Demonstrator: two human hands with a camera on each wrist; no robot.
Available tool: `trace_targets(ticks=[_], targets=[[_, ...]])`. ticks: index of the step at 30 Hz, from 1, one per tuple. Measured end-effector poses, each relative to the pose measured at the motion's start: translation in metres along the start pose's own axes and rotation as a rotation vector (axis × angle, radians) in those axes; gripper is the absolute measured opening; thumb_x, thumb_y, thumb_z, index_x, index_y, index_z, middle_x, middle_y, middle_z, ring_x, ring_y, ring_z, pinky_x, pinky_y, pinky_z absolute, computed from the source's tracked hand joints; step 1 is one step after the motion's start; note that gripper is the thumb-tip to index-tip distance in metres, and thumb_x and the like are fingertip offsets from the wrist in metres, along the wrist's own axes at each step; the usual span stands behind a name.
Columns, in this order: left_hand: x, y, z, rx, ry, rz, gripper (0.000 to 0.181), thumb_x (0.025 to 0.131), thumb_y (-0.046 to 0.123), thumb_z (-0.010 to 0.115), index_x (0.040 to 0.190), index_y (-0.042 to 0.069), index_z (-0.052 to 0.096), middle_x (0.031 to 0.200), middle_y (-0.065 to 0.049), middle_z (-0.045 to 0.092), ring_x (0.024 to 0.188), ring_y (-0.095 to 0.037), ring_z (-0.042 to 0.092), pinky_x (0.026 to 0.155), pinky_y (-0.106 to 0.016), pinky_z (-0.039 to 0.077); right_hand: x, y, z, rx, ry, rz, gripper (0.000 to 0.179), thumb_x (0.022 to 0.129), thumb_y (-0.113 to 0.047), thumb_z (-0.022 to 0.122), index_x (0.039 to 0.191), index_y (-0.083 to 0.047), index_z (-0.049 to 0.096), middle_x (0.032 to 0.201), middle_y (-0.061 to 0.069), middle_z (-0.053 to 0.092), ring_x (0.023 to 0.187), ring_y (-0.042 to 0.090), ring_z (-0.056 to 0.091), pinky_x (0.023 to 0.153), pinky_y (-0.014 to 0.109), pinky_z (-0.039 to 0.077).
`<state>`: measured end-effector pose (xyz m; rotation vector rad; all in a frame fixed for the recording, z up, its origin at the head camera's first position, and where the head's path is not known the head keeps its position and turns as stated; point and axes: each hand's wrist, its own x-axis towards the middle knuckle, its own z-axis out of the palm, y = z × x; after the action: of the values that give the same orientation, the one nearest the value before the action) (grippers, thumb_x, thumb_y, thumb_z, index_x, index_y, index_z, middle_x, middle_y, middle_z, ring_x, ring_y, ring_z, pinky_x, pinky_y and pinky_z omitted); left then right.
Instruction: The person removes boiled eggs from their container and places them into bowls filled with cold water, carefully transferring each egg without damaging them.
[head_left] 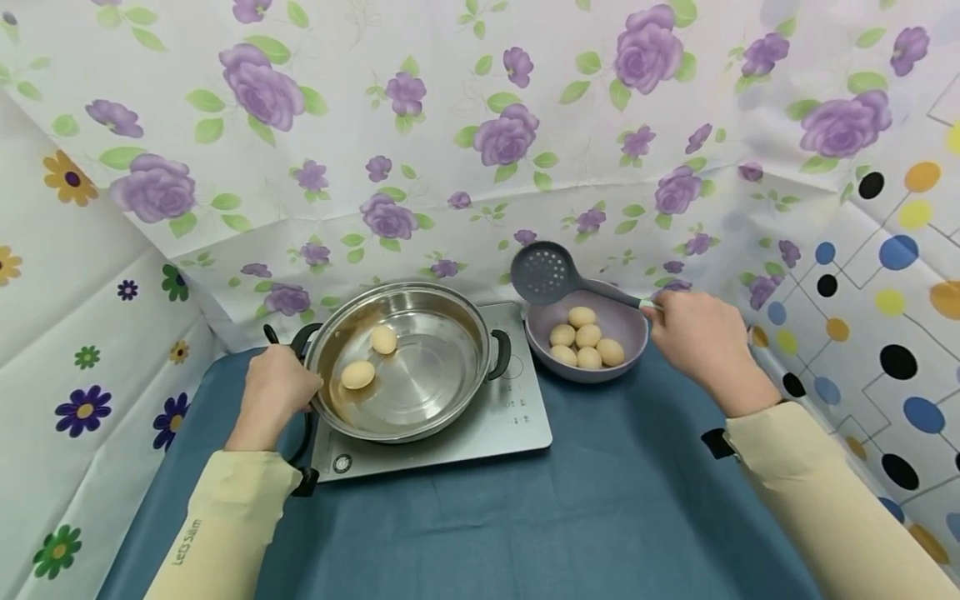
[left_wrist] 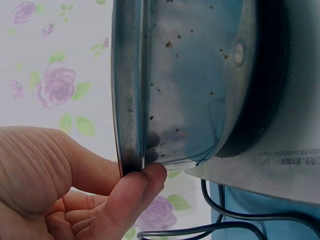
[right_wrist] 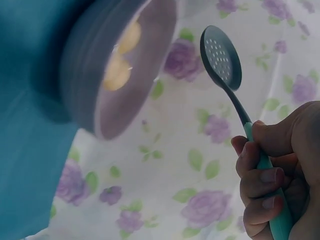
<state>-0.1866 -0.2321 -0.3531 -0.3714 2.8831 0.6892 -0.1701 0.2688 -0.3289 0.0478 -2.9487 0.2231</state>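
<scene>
My left hand (head_left: 276, 385) pinches the rim of a wide steel pot (head_left: 442, 392) at its left side; the left wrist view shows thumb and fingertips on the rim's edge. Inside the pot lie two eggs, one egg (head_left: 358, 375) nearer me and another egg (head_left: 384, 339) behind it. In my right hand (head_left: 697, 342) is a skimmer (head_left: 542, 273) with a dark perforated head, its green handle (right_wrist: 270, 200) wrapped by my fingers. The skimmer's head hangs above the back left of a mauve bowl (head_left: 637, 337), with nothing on it. Several eggs (head_left: 588, 336) sit in that bowl.
The pot stands on a silver induction cooktop (head_left: 450, 458), and the bowl is to the cooktop's right. Black cables (left_wrist: 240, 215) run beside the cooktop at the left. A blue cloth (head_left: 600, 500) covers the table, with flowered sheets (head_left: 450, 125) hanging behind.
</scene>
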Motion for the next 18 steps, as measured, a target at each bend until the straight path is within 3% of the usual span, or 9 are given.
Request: trace_targets(ticks=[7,18], targets=[[-0.005,-0.006,-0.004,0.013,-0.006,-0.023,0.022,0.081,0.011,0.053,0.075,-0.006,0.067,0.055,-0.012,0.065,0.045,-0.02,0.059,0.042,-0.033,0.044,0.006,-0.047,-0.003,-0.023,0.112,-0.12,0.032,0.094,-0.032,0.051,0.069,-0.014,0.057,0.053,0.005,0.047,0.041,0.018,0.042,0.037,0.031,0.03],[-0.003,-0.006,-0.003,0.005,0.014,0.0,0.022,0.079,0.009,0.051,0.07,-0.003,0.067,0.05,-0.009,0.061,0.044,-0.02,0.058,0.041,-0.033,0.043,0.011,-0.114,0.013,-0.108,0.182,-0.305,0.03,0.093,-0.035,0.053,0.07,-0.016,0.056,0.058,0.0,0.045,0.046,0.017,0.047,0.041,0.035,0.038]])
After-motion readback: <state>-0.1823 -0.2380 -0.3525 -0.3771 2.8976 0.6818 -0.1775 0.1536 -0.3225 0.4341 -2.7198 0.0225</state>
